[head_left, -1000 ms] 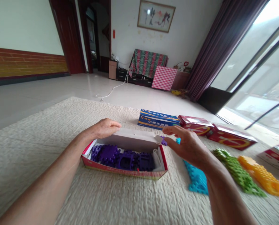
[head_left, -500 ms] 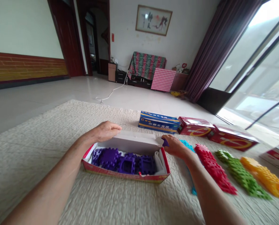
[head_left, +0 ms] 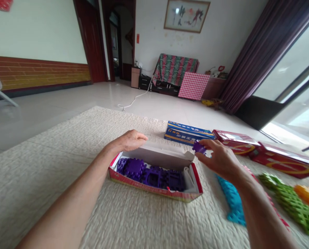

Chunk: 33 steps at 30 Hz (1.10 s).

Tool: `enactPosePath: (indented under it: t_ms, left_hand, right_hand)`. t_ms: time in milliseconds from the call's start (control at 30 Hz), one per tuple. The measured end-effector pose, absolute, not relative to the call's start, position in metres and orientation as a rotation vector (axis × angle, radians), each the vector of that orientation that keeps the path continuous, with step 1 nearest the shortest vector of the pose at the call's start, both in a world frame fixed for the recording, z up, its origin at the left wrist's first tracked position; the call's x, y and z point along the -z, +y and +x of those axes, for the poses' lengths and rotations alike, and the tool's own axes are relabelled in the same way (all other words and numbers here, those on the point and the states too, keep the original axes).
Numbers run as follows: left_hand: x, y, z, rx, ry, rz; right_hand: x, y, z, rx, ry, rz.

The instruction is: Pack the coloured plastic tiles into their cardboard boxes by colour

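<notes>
- Head view: by the right hand (head_left: 219, 155), a purple piece (head_left: 199, 148) is gripped between the thumb and the fingers; it is held at the fingertips, with its toothed edge showing on their left side.
- This piece is seen just beside the right end of the white flap (head_left: 167, 150), outside the open box (head_left: 149, 188).
- Inside the box, other purple pieces (head_left: 135, 167) are laid in a row; none of them is touched.
- The left hand (head_left: 133, 140) is placed at the left end of the flap, with the fingers kept together and a little bent; whether the flap is gripped by it cannot be told.
- Behind the held piece, a blue box (head_left: 180, 135) is seen on the cream mat (head_left: 123, 218).
- Near the right forearm, blue pieces (head_left: 232, 199) are laid, and green pieces (head_left: 291, 200) farther right.
</notes>
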State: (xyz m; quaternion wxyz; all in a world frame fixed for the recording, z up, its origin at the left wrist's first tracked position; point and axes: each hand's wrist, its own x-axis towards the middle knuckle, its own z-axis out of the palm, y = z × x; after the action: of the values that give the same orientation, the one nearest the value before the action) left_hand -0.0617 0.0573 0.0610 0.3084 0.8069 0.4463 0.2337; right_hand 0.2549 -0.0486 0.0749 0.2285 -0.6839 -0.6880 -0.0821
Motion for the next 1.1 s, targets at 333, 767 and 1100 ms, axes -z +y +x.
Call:
enactPosePath:
  t_ms: [333, 767, 1100]
  left_hand:
    - [-0.062, 0.057, -0.061, -0.63, 1.205, 2.091]
    - [-0.06, 0.059, -0.061, -0.631, 1.219, 2.089]
    - [-0.082, 0.055, -0.079, -1.245, 1.058, 1.631]
  right_hand:
    - [-0.1, -0.089, 0.173, -0.243, -2.289, -1.525]
    - [-0.107, -0.092, 0.19, -0.136, -2.213, -1.5]
    - [-0.056, -0.082, 0.212, 0.174, -1.282, -1.366]
